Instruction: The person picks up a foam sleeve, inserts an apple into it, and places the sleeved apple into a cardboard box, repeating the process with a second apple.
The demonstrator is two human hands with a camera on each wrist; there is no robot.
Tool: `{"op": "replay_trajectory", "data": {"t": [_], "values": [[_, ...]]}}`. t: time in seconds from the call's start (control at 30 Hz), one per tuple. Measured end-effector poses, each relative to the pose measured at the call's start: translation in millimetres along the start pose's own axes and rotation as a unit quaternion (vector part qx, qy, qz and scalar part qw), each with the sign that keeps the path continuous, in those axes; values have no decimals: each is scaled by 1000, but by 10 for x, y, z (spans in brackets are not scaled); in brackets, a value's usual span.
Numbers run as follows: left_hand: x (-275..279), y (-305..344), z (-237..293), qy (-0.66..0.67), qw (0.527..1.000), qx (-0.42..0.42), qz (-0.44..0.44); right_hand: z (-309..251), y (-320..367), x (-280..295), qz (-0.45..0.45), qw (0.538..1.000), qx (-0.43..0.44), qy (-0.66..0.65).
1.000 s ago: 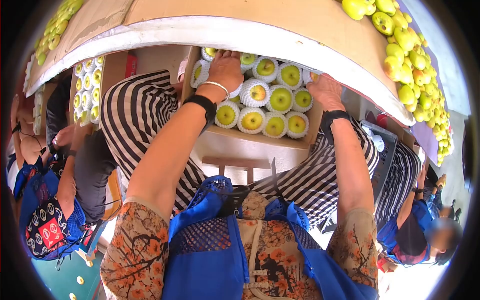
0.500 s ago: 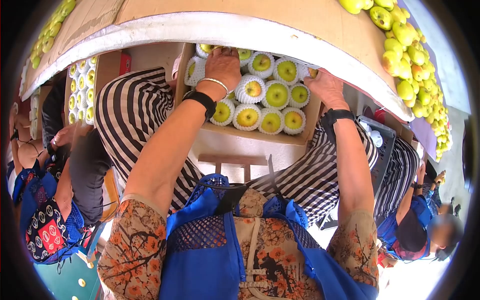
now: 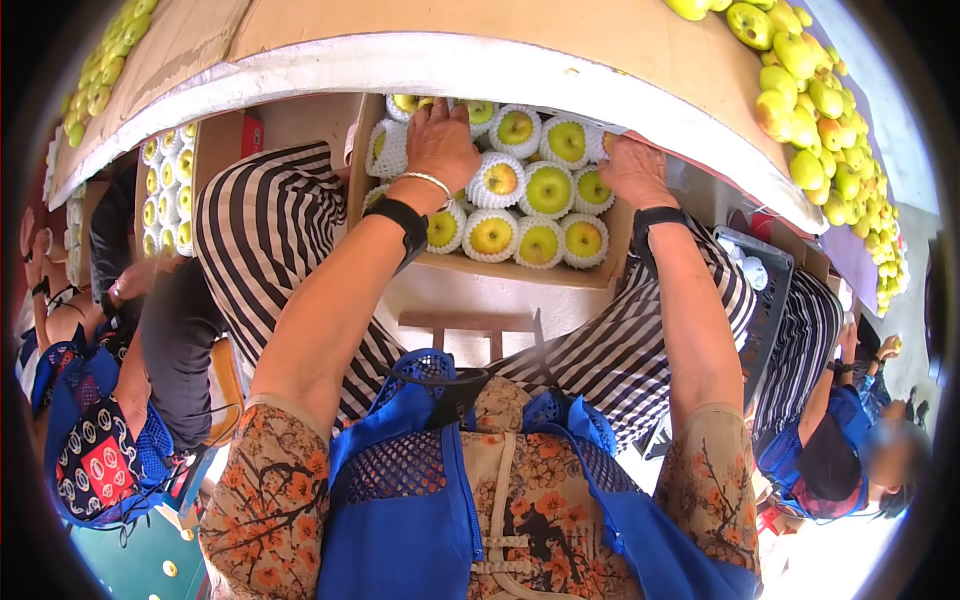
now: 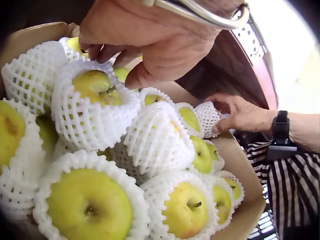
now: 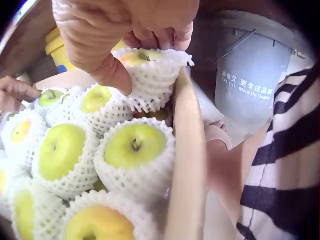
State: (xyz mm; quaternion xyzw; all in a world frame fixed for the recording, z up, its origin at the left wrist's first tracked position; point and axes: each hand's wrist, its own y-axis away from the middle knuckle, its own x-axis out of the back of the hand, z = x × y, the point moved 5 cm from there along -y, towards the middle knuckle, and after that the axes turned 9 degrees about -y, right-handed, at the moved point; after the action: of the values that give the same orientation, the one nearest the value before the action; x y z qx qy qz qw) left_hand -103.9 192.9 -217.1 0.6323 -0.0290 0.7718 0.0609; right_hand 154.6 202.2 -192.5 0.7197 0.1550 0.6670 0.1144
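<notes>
Carton [image 3: 510, 272], upper centre, looks nearly full; right hand [image 3: 636, 172] clamped on netted apple [image 5: 149, 84], seating apparently unfinished; left hand [image 3: 441, 148] over top row, grip indeterminable.

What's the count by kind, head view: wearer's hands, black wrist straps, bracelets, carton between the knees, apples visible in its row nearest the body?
Hands: 2 (left hand, right hand)
Black wrist straps: 2
Bracelet: 1
Carton: 1
Nearest-row apples: 4 visible
Total: 10
</notes>
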Motion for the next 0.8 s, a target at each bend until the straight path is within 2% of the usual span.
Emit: {"op": "replay_trajectory", "data": {"t": [0.1, 0.2, 0.3, 0.33, 0.43, 0.47, 0.5, 0.57, 0.6, 0.67, 0.73, 0.77, 0.8], "values": [[93, -13, 55, 7, 1000, -11, -13, 33, 53, 1, 12, 1000, -4, -20], [195, 33, 118, 7, 1000, -24, 5, 71, 128, 82, 32, 999, -43, -10], [248, 95, 159, 10, 999, -23, -48, 79, 397, 341, -22, 999, -32, 0], [216, 117, 166, -3, 998, -35, -45, 18, 587, 499, -72, 997, -37, -6], [292, 171, 279, 12, 981, -92, -170, -36, 1195, 931, -13, 995, 8, -100], [228, 188, 278, 43, 981, -135, -135, 54, 1370, 1009, 74, 988, 38, -131], [321, 223, 329, 53, 977, -146, -144, 142, 1561, 1077, 160, 972, 67, -160], [585, 405, 475, 74, 969, -171, -161, 268, 1914, 1297, 240, 934, 15, -264], [700, 494, 542, 110, 972, -178, -110, 465, 2048, 1270, 284, 902, -14, -325], [832, 616, 688, 163, 957, -211, -118, 962, 2297, 1032, 373, 824, -66, -422], [953, 752, 966, 220, 933, -249, -138, 1264, 2606, 812, 356, 870, -171, -294], [1022, 844, 1082, 246, 921, -260, -151, 1414, 2747, 636, 310, 862, -239, -322], [1065, 928, 1212, 269, 911, -266, -166, 1670, 2869, 351, 313, 851, -265, -329]]}}
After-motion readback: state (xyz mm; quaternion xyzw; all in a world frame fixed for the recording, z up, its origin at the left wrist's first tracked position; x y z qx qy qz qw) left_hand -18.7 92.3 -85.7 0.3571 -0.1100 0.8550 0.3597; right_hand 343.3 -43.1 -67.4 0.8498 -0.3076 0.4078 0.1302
